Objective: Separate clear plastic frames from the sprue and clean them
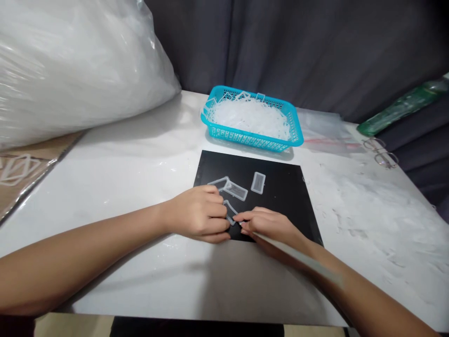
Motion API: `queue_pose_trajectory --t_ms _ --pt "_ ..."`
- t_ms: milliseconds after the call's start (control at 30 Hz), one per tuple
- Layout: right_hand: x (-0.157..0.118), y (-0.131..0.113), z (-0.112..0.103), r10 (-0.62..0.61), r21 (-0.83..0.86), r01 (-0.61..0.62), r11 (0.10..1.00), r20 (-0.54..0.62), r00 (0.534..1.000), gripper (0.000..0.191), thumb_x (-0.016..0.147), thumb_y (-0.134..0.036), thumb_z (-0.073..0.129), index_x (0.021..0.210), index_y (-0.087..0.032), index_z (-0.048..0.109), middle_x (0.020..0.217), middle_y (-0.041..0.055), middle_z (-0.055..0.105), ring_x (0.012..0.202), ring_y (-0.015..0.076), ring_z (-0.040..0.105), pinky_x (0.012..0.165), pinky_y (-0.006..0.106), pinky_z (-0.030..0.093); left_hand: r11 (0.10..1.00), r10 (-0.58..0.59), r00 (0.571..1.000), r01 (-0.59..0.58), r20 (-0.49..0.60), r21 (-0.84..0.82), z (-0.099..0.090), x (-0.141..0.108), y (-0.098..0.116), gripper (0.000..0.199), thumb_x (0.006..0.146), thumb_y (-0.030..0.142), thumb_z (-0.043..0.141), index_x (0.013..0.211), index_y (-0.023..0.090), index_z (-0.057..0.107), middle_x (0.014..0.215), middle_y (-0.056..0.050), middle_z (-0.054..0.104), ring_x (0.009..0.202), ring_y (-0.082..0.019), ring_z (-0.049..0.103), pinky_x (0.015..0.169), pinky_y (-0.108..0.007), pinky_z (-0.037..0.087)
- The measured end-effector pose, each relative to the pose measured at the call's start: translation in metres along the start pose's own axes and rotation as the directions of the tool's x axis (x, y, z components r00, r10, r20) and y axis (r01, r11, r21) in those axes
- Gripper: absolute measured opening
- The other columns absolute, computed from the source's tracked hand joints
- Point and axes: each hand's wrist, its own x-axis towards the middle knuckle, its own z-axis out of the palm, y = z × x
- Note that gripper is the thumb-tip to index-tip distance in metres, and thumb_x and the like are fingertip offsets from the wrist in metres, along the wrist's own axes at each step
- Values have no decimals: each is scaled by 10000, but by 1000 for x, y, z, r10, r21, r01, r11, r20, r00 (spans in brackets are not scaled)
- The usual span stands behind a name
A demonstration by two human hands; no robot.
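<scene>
My left hand (205, 214) is curled, its fingertips pressing the left side of a small translucent plastic frame (229, 211) on a black mat (287, 196). From the right, my right hand (264, 223) meets the same frame. It is closed around a long, thin, flat grey tool (298, 255), whose rear end runs back along my forearm; the tip at the frame is too small to make out. Just beyond my left fingers lie two more translucent rectangular pieces, one of them this rectangle (236, 191). Another rectangular piece (258, 183) lies apart on the mat.
Behind the mat stands a blue basket (252, 136) heaped with white translucent pieces. A large filled plastic bag (80, 70) bulges at the left. Clear zip bags (322, 128), eyeglasses (386, 159) and a green bottle (396, 107) are at the right. A dark curtain hangs behind.
</scene>
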Motion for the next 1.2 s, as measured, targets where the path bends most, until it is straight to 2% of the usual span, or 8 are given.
queue_pose_trajectory --t_ms 100,233,400,633,700,833,1000,1200 --pt "3 -13 6 220 266 -164 950 -196 956 145 862 -220 579 726 -226 531 846 19 736 921 185 693 617 239 515 970 -244 962 242 -125 -32 -2 5 12 401 880 413 576 560 173 589 476 19 537 454 -99 486 484 -261 315" --pt "1 -24 13 414 496 -210 843 -348 841 214 851 -235 623 684 -222 490 727 18 716 916 208 701 588 245 527 729 -605 796 559 10 -395 -4 13 30 223 894 321 592 769 164 688 621 23 664 546 -74 585 516 -178 381" --pt "-7 -26 22 242 346 -106 932 -379 893 143 841 -181 631 713 -227 586 982 26 741 926 180 698 723 277 558 594 -704 708 631 58 -498 0 15 35 196 915 249 549 817 169 698 637 31 655 538 -58 550 516 -155 371" --pt "0 -19 25 -61 -72 30 997 -485 872 103 846 -153 589 798 -240 616 991 16 745 836 167 715 727 274 560 609 -689 725 584 6 -537 1 15 34 278 882 194 532 621 135 606 542 32 537 512 -59 464 517 -167 354" --pt "4 -8 7 -98 -199 -31 980 -603 792 73 858 -185 571 826 -234 615 1018 30 737 808 171 713 718 287 554 576 -716 698 594 5 -562 0 15 33 253 835 167 563 584 133 578 531 37 515 503 -56 447 503 -164 345" --pt "0 23 -57 -121 -321 -360 876 -869 480 71 874 -269 544 849 -207 570 1016 88 726 833 227 696 697 333 522 472 -757 652 599 51 -647 -3 16 30 212 790 156 569 579 136 562 554 36 508 501 -54 441 478 -157 338" --pt "-31 50 -122 -17 -422 -663 618 -851 525 138 874 -334 489 849 -216 555 852 103 702 635 232 617 641 356 434 493 -716 697 545 39 -679 -2 15 27 240 801 172 551 565 141 516 556 37 470 516 -63 430 496 -173 346" --pt "-41 62 -120 125 -583 -549 600 -609 783 137 796 -320 551 706 -230 502 631 27 579 549 191 518 532 289 337 686 -596 800 551 67 -476 3 9 26 230 821 309 631 663 153 572 677 22 467 586 -80 453 534 -193 364"
